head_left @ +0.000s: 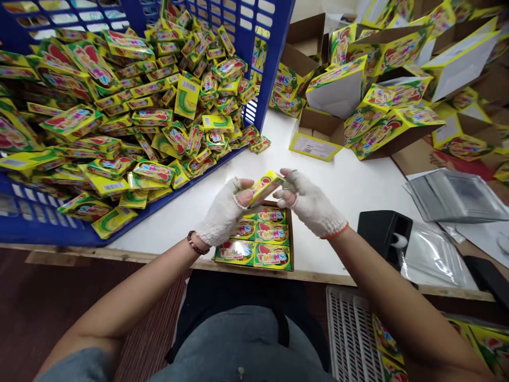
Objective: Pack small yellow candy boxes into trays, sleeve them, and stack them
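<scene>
My left hand [222, 212], in a white glove with bare fingertips, pinches a small yellow-and-green box [265, 185] with fruit pictures. At the box's other end, the fingers of my right hand [312, 204], gloved the same way, are closed on it. The box is tilted above the far end of a shallow brown carton [291, 239]. Inside that carton, boxes marked TWINS [272, 233] lie flat in rows, faces up. My left hand and the held box hide part of the carton's far end.
A blue crate [274, 58] heaped with loose small boxes [151, 116] stands at left. Open printed cartons [382, 106] pile up at back right. Clear plastic sleeves [457, 193] and a black dispenser-like object [384, 236] lie at right. A white slatted basket [352, 334] sits below the table.
</scene>
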The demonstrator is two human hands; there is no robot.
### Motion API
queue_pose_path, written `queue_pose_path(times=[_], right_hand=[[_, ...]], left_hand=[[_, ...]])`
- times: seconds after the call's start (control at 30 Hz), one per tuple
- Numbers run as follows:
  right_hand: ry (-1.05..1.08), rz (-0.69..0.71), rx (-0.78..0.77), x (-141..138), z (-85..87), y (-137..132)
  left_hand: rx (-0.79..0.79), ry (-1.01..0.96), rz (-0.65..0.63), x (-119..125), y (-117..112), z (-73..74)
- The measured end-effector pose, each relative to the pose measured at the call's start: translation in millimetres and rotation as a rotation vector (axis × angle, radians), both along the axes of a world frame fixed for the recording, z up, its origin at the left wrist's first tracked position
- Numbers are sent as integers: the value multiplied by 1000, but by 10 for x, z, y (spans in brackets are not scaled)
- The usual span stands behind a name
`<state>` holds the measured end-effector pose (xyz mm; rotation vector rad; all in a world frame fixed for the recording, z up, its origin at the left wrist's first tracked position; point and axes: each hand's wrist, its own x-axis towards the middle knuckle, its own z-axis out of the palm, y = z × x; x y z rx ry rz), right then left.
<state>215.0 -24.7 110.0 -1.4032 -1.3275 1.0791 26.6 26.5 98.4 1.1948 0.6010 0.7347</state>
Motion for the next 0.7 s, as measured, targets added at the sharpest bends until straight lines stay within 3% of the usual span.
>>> queue_pose_path(times=[0.07,0.13,0.23,0.3,0.37,0.43,0.53,0.7], right_hand=[[-45,32,-2,28,-46,-52],[-110,11,10,92,-46,-69],[-422,57,21,245,40,-11],[-784,195,-35,302,110,79],[-1123,361,-130,264,151,198],[-1323,487,-202,147,147,319],[-1400,532,-219,-29,57,431],[-1101,261,-17,-2,-277,313]], left_hand=[[-73,-38,-40,86,-58,-6],[58,75,-17,99,-77,-31],[604,469,-56,-13,-33,-110],[1000,722,-206,-120,-7,-180],[1248,862,-315,-207,-13,-257],[1333,911,-312,-261,-44,-330],[1350,888,-262,-299,-87,-409],[1313,877,-183,-255,-91,-397]])
